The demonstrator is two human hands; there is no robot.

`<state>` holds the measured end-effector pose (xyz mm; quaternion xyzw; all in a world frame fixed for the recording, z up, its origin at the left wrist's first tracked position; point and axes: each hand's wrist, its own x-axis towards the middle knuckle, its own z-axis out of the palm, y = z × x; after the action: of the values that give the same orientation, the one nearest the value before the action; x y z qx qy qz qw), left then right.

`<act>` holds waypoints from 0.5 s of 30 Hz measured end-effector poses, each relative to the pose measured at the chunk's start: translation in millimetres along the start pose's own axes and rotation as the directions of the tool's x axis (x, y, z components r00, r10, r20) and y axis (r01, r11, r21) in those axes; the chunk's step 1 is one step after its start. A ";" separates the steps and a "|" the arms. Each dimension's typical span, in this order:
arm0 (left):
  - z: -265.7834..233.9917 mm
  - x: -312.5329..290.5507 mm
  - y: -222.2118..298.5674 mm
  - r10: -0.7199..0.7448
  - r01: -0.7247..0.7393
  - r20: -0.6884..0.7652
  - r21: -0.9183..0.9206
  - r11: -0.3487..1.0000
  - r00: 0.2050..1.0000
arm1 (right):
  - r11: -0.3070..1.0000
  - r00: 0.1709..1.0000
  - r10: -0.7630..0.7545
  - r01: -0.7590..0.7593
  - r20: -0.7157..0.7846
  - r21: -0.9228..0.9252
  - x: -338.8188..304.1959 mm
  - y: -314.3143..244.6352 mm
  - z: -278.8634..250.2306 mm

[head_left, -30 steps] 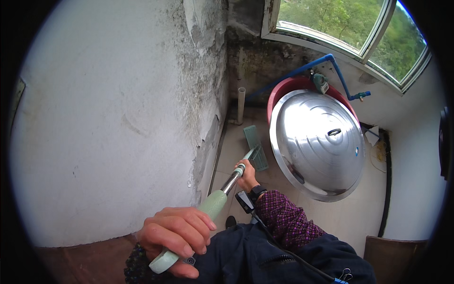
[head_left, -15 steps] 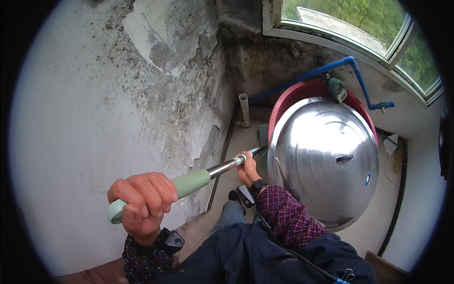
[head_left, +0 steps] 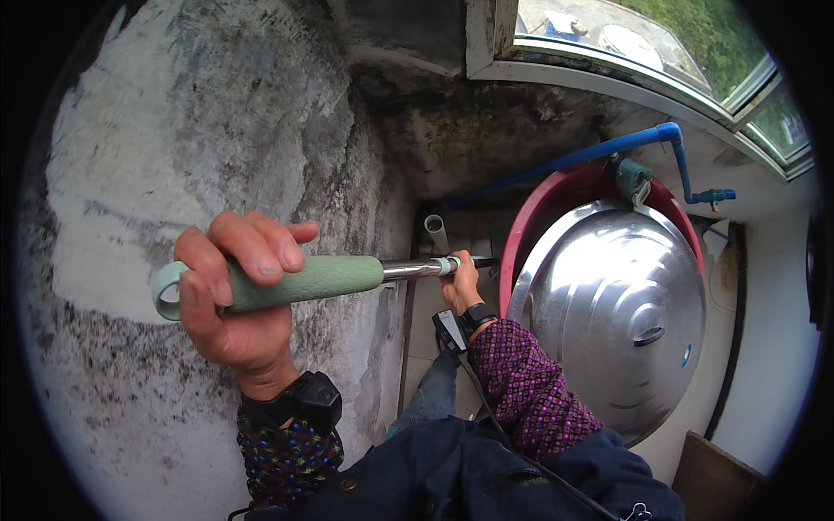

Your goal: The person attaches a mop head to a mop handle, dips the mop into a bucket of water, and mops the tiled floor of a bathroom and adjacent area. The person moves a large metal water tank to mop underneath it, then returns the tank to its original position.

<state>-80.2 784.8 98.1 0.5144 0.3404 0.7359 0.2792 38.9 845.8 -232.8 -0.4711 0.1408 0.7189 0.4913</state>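
So, head view, which is the only one here: the left hand (head_left: 246, 330) has its fingers wrapped around the fat green grip (head_left: 339, 280) of a long-handled tool (head_left: 408, 271), close to the end with the hanging loop. The right hand (head_left: 464, 285) is further along, closed around the shiny shaft right by a pale green collar. Both have a proper hold on it, nothing loose that I can see.

The tool runs pretty much sideways across the picture, from in front of the blotchy, peeling wall (head_left: 174, 130) over to the red tub (head_left: 521, 230). Past the right hand a short dark bit pokes out near the tub's side; can't tell what's on the far end, it's hidden.

The big metal lid (head_left: 599, 304) covers most of the tub, leaving some of the red inside wall showing at the back. Behind that there's a blue pipe (head_left: 591, 156) along the wall with a green meter-looking thing (head_left: 632, 180) next to it, and the window (head_left: 599, 71) is above. An open white pipe (head_left: 435, 231) sticks up just beyond the right hand.
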 end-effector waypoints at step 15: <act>-26.9 51.1 -14.7 -0.004 0.123 -0.464 0.226 0.966 0.886 | 0.844 0.978 0.163 -0.207 -0.131 -0.495 35.1 17.2 62.7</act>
<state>-120.9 827.0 109.0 0.3450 0.5031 0.7784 0.1481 -11.9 899.4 -233.5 -0.5974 0.0127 0.7541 0.2725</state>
